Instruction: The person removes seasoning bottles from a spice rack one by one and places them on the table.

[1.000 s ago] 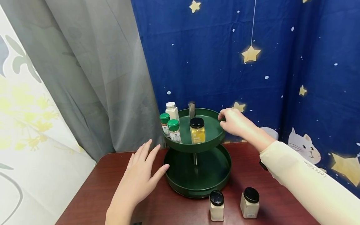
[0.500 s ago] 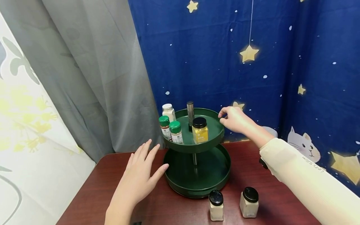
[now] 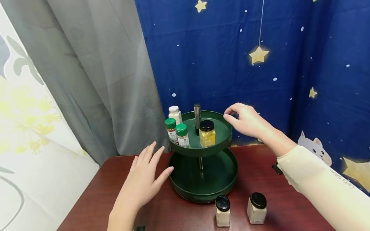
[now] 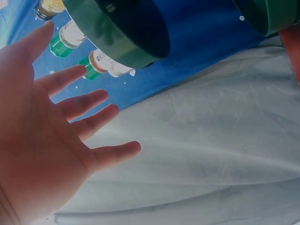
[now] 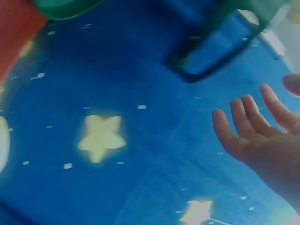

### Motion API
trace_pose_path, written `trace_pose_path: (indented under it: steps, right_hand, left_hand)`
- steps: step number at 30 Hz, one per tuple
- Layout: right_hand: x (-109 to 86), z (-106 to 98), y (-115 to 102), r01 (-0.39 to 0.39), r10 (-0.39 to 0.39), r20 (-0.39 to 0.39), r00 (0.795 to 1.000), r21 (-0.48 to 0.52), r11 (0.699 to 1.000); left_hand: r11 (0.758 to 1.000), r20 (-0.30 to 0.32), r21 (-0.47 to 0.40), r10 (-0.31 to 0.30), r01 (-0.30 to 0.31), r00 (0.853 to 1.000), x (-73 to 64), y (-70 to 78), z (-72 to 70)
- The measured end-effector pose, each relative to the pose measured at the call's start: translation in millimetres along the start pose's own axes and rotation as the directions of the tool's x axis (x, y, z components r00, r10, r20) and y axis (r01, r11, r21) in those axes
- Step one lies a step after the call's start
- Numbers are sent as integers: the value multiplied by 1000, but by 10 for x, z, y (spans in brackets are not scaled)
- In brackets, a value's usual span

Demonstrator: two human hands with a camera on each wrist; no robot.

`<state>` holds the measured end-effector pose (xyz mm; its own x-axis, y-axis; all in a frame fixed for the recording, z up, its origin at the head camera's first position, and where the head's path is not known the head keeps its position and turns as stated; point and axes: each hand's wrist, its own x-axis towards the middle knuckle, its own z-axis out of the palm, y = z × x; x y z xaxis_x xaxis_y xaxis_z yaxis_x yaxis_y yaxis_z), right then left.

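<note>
A green two-tier round turntable rack [image 3: 202, 195] stands on the table. Its upper tray [image 3: 221, 128] carries a yellow-filled jar with a black lid [image 3: 207, 134], two green-capped spice bottles [image 3: 182, 136] [image 3: 171, 131] and a white-capped jar [image 3: 175, 115]. My right hand [image 3: 245, 120] is at the upper tray's right rim, fingers loosely bent, holding nothing; the right wrist view shows those fingers [image 5: 241, 122] apart from the rim. To the left of the rack my left hand [image 3: 141, 179] is spread. The left wrist view shows its palm [image 4: 47, 136] bare.
Two black-lidded jars [image 3: 223, 213] [image 3: 256, 210] stand on the red-brown table [image 3: 98, 195] before the rack. A metal post [image 3: 197, 117] rises through the upper tray. Grey [image 3: 115, 80] and blue star-patterned curtains [image 3: 216, 64] hang behind.
The upper tray has turned slightly, carrying the yellow jar and the front green-capped bottle to the right. My right hand has risen a little off the rim. My left hand has stayed put.
</note>
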<state>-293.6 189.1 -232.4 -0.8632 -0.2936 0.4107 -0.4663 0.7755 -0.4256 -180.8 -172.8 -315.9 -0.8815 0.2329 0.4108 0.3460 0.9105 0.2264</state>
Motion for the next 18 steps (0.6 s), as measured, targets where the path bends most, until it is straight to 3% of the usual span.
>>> trace_pose_path:
  steps: [6, 12, 18]
  right_hand:
    - [-64, -125, -365, 74, -77, 42, 996, 71, 995]
    - [-72, -164, -643, 117, -115, 104, 988, -5, 993]
    - [-61, -135, -729, 116, -110, 168, 980, -27, 993]
  left_hand:
    - [1000, -19, -7, 13, -13, 1000, 22, 18, -6]
    - [1000, -38, -4, 27, -27, 999, 35, 45, -36]
    - [999, -36, -5, 32, -32, 999, 43, 81, -55]
